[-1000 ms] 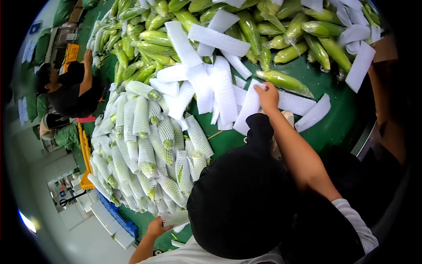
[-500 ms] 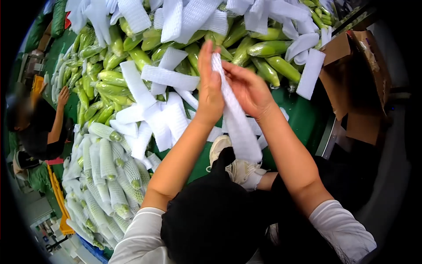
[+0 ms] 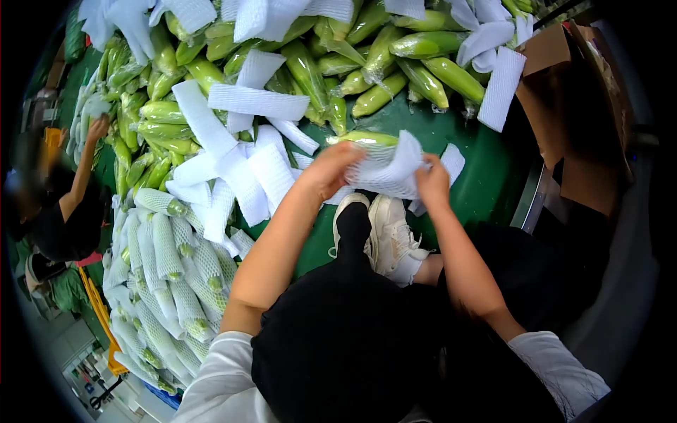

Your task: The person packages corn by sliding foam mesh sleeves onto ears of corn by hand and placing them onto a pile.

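Head view shows foam sleeve (image 3: 391, 169) between hands (image 3: 333, 170).

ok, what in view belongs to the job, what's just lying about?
Likely the job:
held white foam-mesh sleeve
loose white foam-mesh sleeves
green plastic-wrapped corn cobs
heap of white-sleeved cobs

Likely just lying about:
open brown cardboard box
yellow plastic frame, far left

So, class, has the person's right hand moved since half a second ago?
Yes, the right hand has moved away from the bagged corn pile, toward the shoes.
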`<state>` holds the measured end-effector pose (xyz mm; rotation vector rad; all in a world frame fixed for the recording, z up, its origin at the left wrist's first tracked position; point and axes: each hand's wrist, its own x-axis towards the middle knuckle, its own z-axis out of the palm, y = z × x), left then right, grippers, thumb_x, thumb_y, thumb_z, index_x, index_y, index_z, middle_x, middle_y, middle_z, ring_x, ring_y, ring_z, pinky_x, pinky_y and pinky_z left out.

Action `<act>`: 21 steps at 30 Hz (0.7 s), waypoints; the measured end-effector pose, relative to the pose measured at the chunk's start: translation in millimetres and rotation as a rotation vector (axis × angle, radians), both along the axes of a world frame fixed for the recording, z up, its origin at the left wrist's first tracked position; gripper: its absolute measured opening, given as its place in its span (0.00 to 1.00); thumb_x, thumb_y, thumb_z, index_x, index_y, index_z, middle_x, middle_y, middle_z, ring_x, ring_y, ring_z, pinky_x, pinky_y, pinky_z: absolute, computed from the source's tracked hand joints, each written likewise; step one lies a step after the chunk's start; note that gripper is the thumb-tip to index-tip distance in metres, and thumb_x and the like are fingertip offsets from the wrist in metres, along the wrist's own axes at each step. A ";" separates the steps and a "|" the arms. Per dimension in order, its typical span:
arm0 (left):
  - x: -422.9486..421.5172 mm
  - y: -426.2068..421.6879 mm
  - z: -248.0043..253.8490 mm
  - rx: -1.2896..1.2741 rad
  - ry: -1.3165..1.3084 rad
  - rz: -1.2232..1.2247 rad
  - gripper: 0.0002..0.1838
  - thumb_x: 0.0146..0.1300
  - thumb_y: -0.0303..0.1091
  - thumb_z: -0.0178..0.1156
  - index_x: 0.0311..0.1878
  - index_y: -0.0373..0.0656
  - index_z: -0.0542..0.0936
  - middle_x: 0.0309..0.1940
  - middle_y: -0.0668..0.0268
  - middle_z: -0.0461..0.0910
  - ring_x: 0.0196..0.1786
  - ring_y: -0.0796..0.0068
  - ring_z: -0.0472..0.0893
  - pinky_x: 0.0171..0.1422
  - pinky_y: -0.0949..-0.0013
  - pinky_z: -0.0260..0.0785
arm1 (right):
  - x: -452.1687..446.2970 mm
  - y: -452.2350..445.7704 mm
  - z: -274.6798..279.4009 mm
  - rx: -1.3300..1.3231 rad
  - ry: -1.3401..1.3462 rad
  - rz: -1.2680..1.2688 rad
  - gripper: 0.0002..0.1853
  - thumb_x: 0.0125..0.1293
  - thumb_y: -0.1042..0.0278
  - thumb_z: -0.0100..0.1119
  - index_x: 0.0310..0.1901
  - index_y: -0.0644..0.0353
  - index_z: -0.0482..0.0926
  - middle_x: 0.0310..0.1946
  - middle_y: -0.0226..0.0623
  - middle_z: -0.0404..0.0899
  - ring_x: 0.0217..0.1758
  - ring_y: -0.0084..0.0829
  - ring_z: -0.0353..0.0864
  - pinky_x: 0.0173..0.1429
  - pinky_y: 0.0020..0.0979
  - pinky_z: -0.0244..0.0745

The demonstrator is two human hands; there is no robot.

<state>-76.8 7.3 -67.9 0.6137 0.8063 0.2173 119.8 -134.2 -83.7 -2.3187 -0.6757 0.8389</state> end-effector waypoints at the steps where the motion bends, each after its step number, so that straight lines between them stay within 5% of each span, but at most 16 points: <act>1: 10.2 -11.5 12.5 -0.015 0.036 -0.068 0.18 0.60 0.31 0.62 0.54 0.43 0.75 0.33 0.64 0.81 0.30 0.79 0.78 0.33 0.77 0.70 | 14.0 1.2 -17.2 0.060 -0.193 -0.139 0.17 0.60 0.56 0.59 0.38 0.65 0.81 0.35 0.57 0.81 0.41 0.52 0.81 0.47 0.43 0.74; 3: 19.8 -13.8 -7.8 0.430 0.473 -0.172 0.28 0.57 0.30 0.63 0.63 0.49 0.71 0.34 0.62 0.81 0.30 0.79 0.77 0.31 0.75 0.68 | 40.8 6.0 -74.9 0.018 -0.183 -0.104 0.20 0.63 0.53 0.55 0.36 0.67 0.81 0.34 0.59 0.81 0.41 0.57 0.79 0.47 0.46 0.73; 5: 26.7 -9.5 -66.8 0.721 0.637 -0.044 0.31 0.59 0.36 0.61 0.67 0.55 0.67 0.38 0.55 0.80 0.37 0.66 0.77 0.40 0.69 0.69 | 45.0 20.1 -92.8 0.017 -0.210 -0.105 0.23 0.65 0.51 0.52 0.36 0.68 0.80 0.34 0.60 0.80 0.40 0.58 0.79 0.45 0.47 0.72; 7: 41.3 -11.0 -70.5 0.720 0.744 0.041 0.31 0.60 0.39 0.59 0.67 0.52 0.65 0.48 0.45 0.79 0.51 0.44 0.78 0.58 0.58 0.68 | 40.5 33.5 -78.9 0.048 -0.274 -0.158 0.24 0.67 0.50 0.50 0.36 0.70 0.79 0.33 0.59 0.80 0.38 0.56 0.79 0.43 0.45 0.71; 9: 47.3 -15.7 -67.2 0.498 0.659 0.232 0.27 0.61 0.46 0.58 0.64 0.54 0.67 0.49 0.48 0.79 0.49 0.50 0.80 0.56 0.55 0.70 | 27.2 38.9 -34.0 0.298 -0.317 -0.131 0.20 0.68 0.58 0.50 0.33 0.72 0.77 0.27 0.57 0.77 0.31 0.50 0.76 0.38 0.43 0.69; 10: 51.3 -15.3 -24.8 0.099 0.535 0.343 0.26 0.62 0.52 0.56 0.60 0.55 0.68 0.48 0.53 0.80 0.48 0.57 0.80 0.54 0.49 0.72 | 21.1 37.1 -6.0 0.393 -0.242 -0.088 0.20 0.70 0.57 0.47 0.34 0.70 0.78 0.26 0.54 0.78 0.30 0.48 0.77 0.37 0.42 0.69; 11: 43.8 -14.6 -14.1 0.036 0.449 0.430 0.24 0.64 0.54 0.55 0.58 0.54 0.71 0.43 0.59 0.80 0.46 0.64 0.80 0.49 0.47 0.73 | 7.8 35.9 32.5 0.438 -0.121 -0.056 0.18 0.70 0.61 0.47 0.35 0.70 0.77 0.23 0.47 0.76 0.26 0.32 0.72 0.34 0.34 0.68; 13: 15.1 -5.3 -69.1 -0.273 -0.154 0.477 0.22 0.70 0.54 0.46 0.53 0.45 0.72 0.44 0.55 0.79 0.44 0.59 0.80 0.49 0.56 0.77 | -25.8 28.7 87.3 0.512 0.046 0.114 0.14 0.68 0.66 0.48 0.39 0.70 0.78 0.21 0.39 0.74 0.25 0.26 0.68 0.33 0.29 0.67; 16: 4.1 -19.7 -68.8 -0.179 -0.628 0.530 0.14 0.71 0.45 0.46 0.42 0.45 0.73 0.36 0.57 0.79 0.43 0.56 0.80 0.51 0.50 0.75 | -70.7 21.5 141.9 0.654 0.035 0.393 0.11 0.68 0.70 0.49 0.40 0.71 0.78 0.24 0.33 0.75 0.29 0.23 0.71 0.35 0.26 0.68; 17: -4.4 -25.2 -58.7 -0.002 -0.507 0.534 0.13 0.71 0.45 0.47 0.42 0.45 0.73 0.36 0.58 0.78 0.44 0.56 0.80 0.52 0.51 0.75 | -78.6 20.7 152.7 0.696 -0.009 0.403 0.11 0.69 0.72 0.47 0.40 0.72 0.77 0.27 0.29 0.76 0.32 0.19 0.71 0.37 0.23 0.67; 18: -12.1 -29.6 -35.8 0.173 -0.361 0.532 0.13 0.70 0.44 0.48 0.43 0.45 0.73 0.36 0.58 0.77 0.45 0.55 0.80 0.54 0.52 0.74 | -78.8 19.4 156.9 0.786 0.037 0.372 0.08 0.64 0.73 0.53 0.38 0.68 0.79 0.22 0.37 0.75 0.23 0.24 0.71 0.30 0.26 0.66; 19: -19.7 -34.0 -12.8 0.327 -0.203 0.528 0.12 0.70 0.44 0.49 0.43 0.44 0.72 0.36 0.59 0.77 0.45 0.54 0.79 0.56 0.53 0.73 | -77.6 14.1 172.8 0.696 0.118 0.350 0.07 0.64 0.74 0.53 0.38 0.68 0.79 0.23 0.36 0.76 0.23 0.21 0.72 0.30 0.25 0.67; 21: -32.1 -37.9 1.6 -0.118 -0.465 0.732 0.12 0.71 0.40 0.48 0.46 0.42 0.72 0.41 0.58 0.76 0.49 0.56 0.78 0.60 0.56 0.71 | -84.8 10.0 200.2 0.772 0.343 0.165 0.07 0.63 0.76 0.53 0.38 0.69 0.79 0.24 0.34 0.77 0.25 0.19 0.72 0.30 0.25 0.67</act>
